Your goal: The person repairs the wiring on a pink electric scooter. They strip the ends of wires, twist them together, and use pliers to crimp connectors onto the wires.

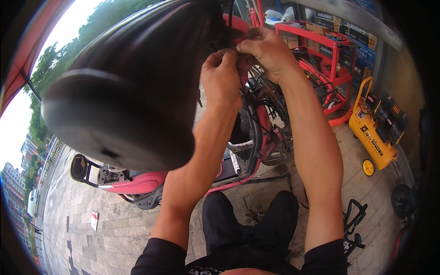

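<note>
My left hand (221, 74) and my right hand (270, 51) are raised together at the front end of a stripped pink scooter (137, 182). Thumbs and forefingers pinch close together, their tips almost touching. A small part seems to be between them, mostly hidden by the fingers. Black cables (245, 103) run down just below my hands. Beyond my right wrist hangs an exposed wiring harness (270, 103). Left of my left hand, a large smooth black part (130, 103) looms close and blurred; I cannot tell exactly what it is.
At right stand a red tool cart (335, 62) with tools and a yellow air compressor (373, 137) with a red coiled hose (342, 118). A black tubular frame (354, 220) lies on the paving by my right arm. A small packet (94, 220) lies on the left.
</note>
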The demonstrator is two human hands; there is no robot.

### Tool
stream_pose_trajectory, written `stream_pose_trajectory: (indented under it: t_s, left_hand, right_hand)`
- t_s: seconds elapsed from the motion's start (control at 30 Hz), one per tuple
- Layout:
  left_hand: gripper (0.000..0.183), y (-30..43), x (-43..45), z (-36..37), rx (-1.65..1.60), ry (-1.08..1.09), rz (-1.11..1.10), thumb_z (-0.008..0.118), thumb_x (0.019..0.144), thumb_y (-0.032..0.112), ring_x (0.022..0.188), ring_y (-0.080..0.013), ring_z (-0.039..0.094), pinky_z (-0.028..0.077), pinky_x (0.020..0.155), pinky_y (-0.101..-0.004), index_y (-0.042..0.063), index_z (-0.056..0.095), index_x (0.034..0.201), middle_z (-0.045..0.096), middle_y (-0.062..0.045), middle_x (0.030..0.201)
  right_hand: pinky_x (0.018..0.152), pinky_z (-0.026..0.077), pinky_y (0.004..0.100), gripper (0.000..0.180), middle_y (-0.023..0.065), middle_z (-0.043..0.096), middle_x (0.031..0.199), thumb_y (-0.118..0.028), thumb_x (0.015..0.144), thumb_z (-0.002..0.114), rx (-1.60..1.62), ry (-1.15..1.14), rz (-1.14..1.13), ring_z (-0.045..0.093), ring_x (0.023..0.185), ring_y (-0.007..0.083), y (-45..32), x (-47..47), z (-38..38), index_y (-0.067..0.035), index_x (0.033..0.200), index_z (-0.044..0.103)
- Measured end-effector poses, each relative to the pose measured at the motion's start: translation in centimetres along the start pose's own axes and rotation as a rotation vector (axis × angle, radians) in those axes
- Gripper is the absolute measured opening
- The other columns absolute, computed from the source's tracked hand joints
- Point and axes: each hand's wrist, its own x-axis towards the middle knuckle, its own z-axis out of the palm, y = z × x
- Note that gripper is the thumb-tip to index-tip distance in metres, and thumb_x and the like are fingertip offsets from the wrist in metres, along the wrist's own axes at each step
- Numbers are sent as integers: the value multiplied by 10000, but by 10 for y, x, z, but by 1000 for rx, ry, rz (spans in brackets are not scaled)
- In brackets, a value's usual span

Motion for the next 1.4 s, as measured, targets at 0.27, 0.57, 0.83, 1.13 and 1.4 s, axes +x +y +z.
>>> stream_pose_trajectory:
  t_s: [0.27,0.57,0.83,1.13,1.4]
  left_hand:
    - [131,-7,5,-5,97,44,17,574,861,76,596,-148,549,438,541,-253,-25,573,944,594,-76,736]
    - [137,-18,12,-12,255,47,140,578,862,80,594,-145,542,436,543,-252,-29,577,945,588,-74,735]
    - [135,-5,4,-4,20,12,20,579,863,83,591,-144,541,435,541,-251,-27,576,940,585,-72,729]
    - [129,-4,3,-2,32,16,42,571,864,79,584,-140,544,441,535,-246,-29,577,934,590,-77,729]
    - [129,-6,3,-2,150,46,64,580,860,79,585,-135,546,444,536,-239,-25,578,935,591,-75,731]
  right_hand:
    - [719,501,275,473,142,618,915,-110,675,697,-224,74,-131,610,797,178,2,-1,3,83,1074,533]
    - [591,514,273,488,111,616,856,-145,679,709,-423,-21,-75,609,711,148,-12,3,-4,75,1083,543]
    - [568,510,267,494,111,611,849,-130,688,715,-230,-35,-62,610,698,146,-1,7,-7,83,1094,532]
    - [642,484,256,418,111,608,889,-99,692,707,-159,-47,-106,595,758,146,4,3,-5,72,1037,545]
    - [700,480,253,361,106,625,906,-84,736,642,-128,-34,-63,598,783,142,2,-10,-3,72,1050,554]
